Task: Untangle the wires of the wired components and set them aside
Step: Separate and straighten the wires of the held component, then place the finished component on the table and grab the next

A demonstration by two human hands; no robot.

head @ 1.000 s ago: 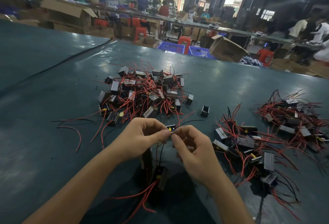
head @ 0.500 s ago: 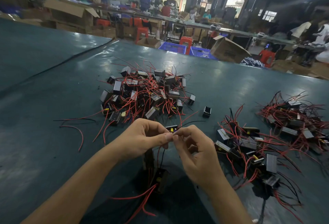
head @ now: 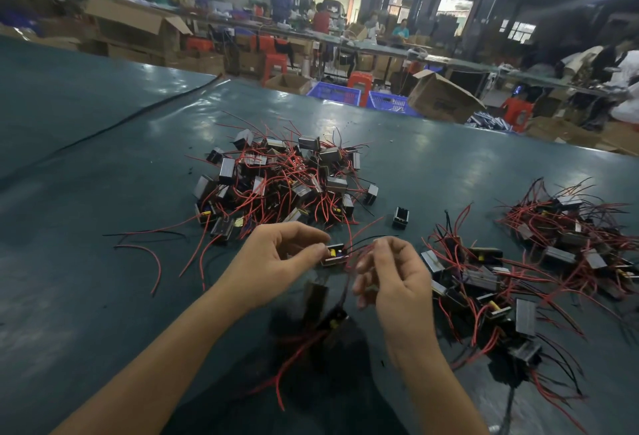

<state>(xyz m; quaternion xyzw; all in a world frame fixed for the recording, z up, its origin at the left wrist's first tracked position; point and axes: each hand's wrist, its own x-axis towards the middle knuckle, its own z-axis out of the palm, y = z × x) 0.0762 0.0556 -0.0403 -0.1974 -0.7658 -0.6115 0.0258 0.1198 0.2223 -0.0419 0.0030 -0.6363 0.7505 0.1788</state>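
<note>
Pinches light, rigid component [head: 333, 254] with left hand [head: 276, 261]; curls right hand [head: 394, 282] round its thin, limp wires [head: 359, 256]. Likely safest gripped by the casing.

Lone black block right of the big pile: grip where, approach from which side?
Pinch the lone black block across its left and right walls, coming down from above. It sits apart on the table, boxy and flat-sided, and no wire seems to cross it, so both sides look reachable.

Both forearms reach forward, left hand [head: 276, 261] and right hand [head: 397, 279] close together, curled fingers pinching the wires [head: 351, 256].
</note>
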